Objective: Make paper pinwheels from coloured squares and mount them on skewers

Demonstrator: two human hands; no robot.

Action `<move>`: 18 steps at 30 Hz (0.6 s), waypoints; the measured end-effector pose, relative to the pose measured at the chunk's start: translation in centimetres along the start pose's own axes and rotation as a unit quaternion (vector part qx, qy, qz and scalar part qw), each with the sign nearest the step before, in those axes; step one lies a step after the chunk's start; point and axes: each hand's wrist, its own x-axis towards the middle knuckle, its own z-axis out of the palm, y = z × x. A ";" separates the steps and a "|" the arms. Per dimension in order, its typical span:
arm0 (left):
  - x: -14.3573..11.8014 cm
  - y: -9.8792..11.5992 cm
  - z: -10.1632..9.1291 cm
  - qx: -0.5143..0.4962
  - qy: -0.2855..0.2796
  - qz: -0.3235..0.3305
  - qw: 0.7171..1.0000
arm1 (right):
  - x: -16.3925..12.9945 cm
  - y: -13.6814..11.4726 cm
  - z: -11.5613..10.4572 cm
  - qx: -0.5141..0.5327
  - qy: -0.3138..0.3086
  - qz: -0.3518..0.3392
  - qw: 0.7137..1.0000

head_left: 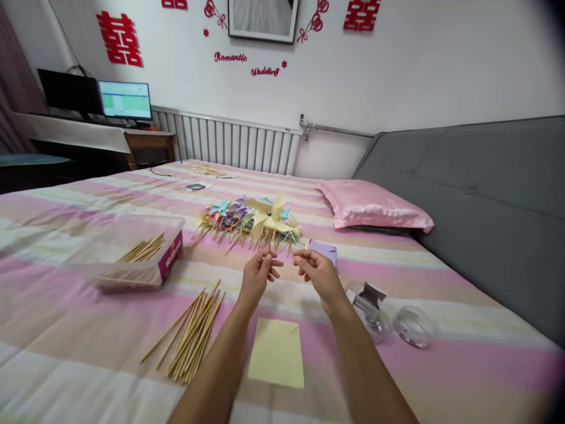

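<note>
My left hand [258,274] pinches the thin wooden stick of a yellow paper pinwheel [269,217] and holds it upright above the bed. My right hand [316,270] hovers just to the right of the stick with its fingers curled; whether it holds anything small is unclear. Behind the pinwheel lies a heap of finished pinwheels [241,219] in several pastel colours. A sheet of yellow paper [277,352] lies flat between my forearms. A loose bundle of wooden sticks [194,333] rests to the left of it.
A clear box with a purple side [145,256] holds more sticks at the left. Small clear containers [399,323] sit at the right, purple paper squares [326,250] beyond my right hand. A pink pillow [375,205], grey headboard [485,194], radiator and a desk with monitors [124,99] surround the striped bed.
</note>
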 end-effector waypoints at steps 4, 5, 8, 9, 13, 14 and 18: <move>-0.1 -2.7 -1.2 0.024 -0.028 -0.054 0.998 | 1.5 2.2 0.8 0.042 0.025 -0.002 0.999; -0.3 -3.0 -1.3 0.026 -0.038 -0.060 0.997 | 1.7 2.6 0.8 0.050 0.028 0.004 0.998; -0.7 -2.9 -1.2 0.021 -0.043 -0.078 0.996 | 2.1 3.0 0.3 0.076 0.052 0.025 0.995; -0.7 -2.7 -1.1 0.024 -0.041 -0.087 0.995 | 2.2 2.8 0.2 0.082 0.061 0.031 0.994; -0.8 -2.0 -0.6 0.023 -0.035 -0.105 0.994 | 2.2 1.9 -0.1 0.111 0.059 0.058 0.990; -0.8 -2.0 -0.6 0.023 -0.037 -0.105 0.994 | 2.1 1.8 0.0 0.121 0.058 0.064 0.989; -1.0 -2.4 -0.6 0.028 -0.055 -0.101 0.993 | 2.0 1.8 0.4 0.174 0.071 0.084 0.979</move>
